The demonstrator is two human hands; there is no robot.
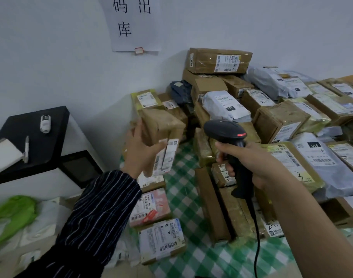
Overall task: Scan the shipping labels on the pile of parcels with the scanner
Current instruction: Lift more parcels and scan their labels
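Observation:
My left hand (pixel 140 151) grips a small brown taped parcel (pixel 161 127) lifted above the table, its white shipping label (pixel 166 157) hanging on the near side. My right hand (pixel 252 163) holds the black barcode scanner (pixel 229 141) by its handle, a red light showing on its head, which points left toward the held parcel. The scanner's cable (pixel 257 237) trails down toward me. A pile of parcels (pixel 272 117), cardboard boxes and grey mailer bags with labels, fills the table to the right and behind.
A green-and-white checked cloth (pixel 183 189) covers the table. Labelled boxes (pixel 161 239) lie in a row at the near left. A black-topped cabinet (pixel 35 137) with a small roll and a pen stands left. A green bag (pixel 13 213) lies lower left. A paper sign (pixel 131 23) hangs on the wall.

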